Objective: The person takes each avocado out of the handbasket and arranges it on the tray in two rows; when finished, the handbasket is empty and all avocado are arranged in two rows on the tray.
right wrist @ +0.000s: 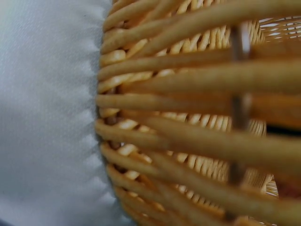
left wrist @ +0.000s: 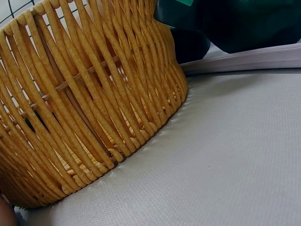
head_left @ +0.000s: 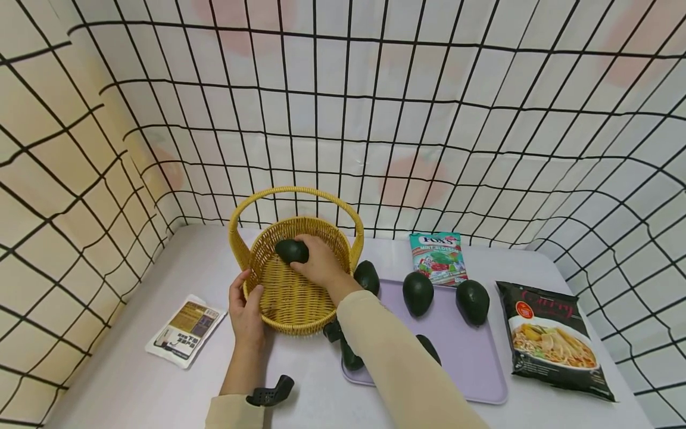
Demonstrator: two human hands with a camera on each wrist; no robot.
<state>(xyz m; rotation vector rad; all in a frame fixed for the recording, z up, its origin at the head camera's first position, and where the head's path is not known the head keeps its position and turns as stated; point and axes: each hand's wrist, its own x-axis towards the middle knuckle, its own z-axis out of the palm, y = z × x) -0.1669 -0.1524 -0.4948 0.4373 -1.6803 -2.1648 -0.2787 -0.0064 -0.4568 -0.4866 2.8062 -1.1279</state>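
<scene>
A yellow wicker basket with a tall arched handle stands on the table. Inside it, toward the back left, my right hand grips a dark green avocado between thumb and fingers. My left hand holds the basket's left rim, thumb over the edge and fingers along the outside. Close up, the left wrist view shows the woven wall resting on the tabletop. Through the gaps of the weave, the right wrist view looks into the basket; the avocado and fingers are out of that view.
Right of the basket lies a lilac tray bearing several avocados, partly covered by my right sleeve. Behind it is a mint candy bag; a black noodle packet lies farther right. A white pouch lies left. Black wire mesh surrounds the table.
</scene>
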